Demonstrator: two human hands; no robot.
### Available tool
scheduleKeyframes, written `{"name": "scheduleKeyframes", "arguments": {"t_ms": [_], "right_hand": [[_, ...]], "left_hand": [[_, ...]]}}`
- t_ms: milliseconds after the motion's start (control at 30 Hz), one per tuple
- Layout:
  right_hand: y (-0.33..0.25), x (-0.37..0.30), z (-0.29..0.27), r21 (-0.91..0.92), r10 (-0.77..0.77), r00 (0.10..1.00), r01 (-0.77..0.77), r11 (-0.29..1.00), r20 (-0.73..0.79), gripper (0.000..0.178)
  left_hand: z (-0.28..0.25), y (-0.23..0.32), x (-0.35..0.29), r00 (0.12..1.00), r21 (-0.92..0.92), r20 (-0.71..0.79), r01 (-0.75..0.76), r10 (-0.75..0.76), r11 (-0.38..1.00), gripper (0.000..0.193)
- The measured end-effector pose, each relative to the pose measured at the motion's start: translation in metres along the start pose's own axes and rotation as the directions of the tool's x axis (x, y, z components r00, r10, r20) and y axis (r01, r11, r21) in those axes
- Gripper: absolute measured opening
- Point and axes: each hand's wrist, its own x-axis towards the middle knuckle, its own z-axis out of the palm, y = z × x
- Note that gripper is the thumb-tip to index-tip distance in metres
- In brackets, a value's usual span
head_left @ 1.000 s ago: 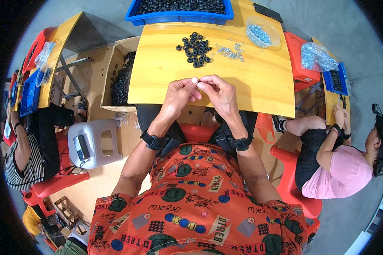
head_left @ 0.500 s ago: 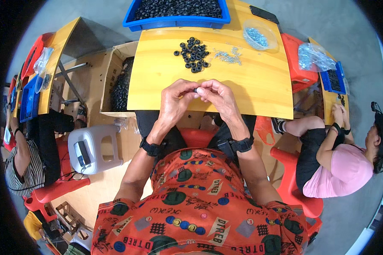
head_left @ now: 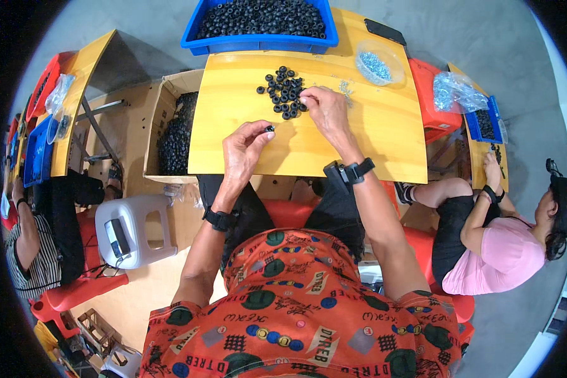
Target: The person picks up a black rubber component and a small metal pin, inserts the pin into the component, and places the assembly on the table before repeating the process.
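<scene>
A small black ring-shaped part (head_left: 269, 128) sticks out of the pinched thumb and finger of my left hand (head_left: 242, 148), just above the near part of the yellow table (head_left: 233, 101). My right hand (head_left: 327, 112) reaches further out, its thumb and fingertips together at the right edge of a loose pile of black ring-shaped parts (head_left: 285, 94). Whatever is between those fingertips is too small to make out. Beside that hand, partly covered by it, lie scattered tiny shiny pieces (head_left: 345, 93).
At the table's far edge stands a blue tray (head_left: 258, 45) full of black parts. A clear round tub (head_left: 394, 74) of shiny pieces and a dark phone (head_left: 384, 30) are at the far right. Left below is a cardboard box (head_left: 151, 135). Co-workers sit on both sides.
My hands have come apart. The right one has moved away from me to the pile's edge; the left has shifted slightly left, the black part still in its pinch.
</scene>
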Motion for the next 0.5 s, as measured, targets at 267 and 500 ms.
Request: {"name": "scheduleKeyframes", "arguments": {"t_ms": [267, 500], "right_hand": [[-0.01, 0.018, 0.012, -0.236, -0.031, 0.986, 0.069, 0.969, 0.162, 0.007], [-0.014, 0.022, 0.008, -0.293, -0.145, 0.971, 0.197, 0.936, 0.19, 0.01]], "left_hand": [[-0.002, -0.008, 0.0, 1.0, 0.002, -0.006, -0.027, 0.027, 1.0, 0.02], [0.0, -0.012, -0.001, 0.999, 0.02, -0.022, -0.035, 0.036, 0.999, 0.02]]}}
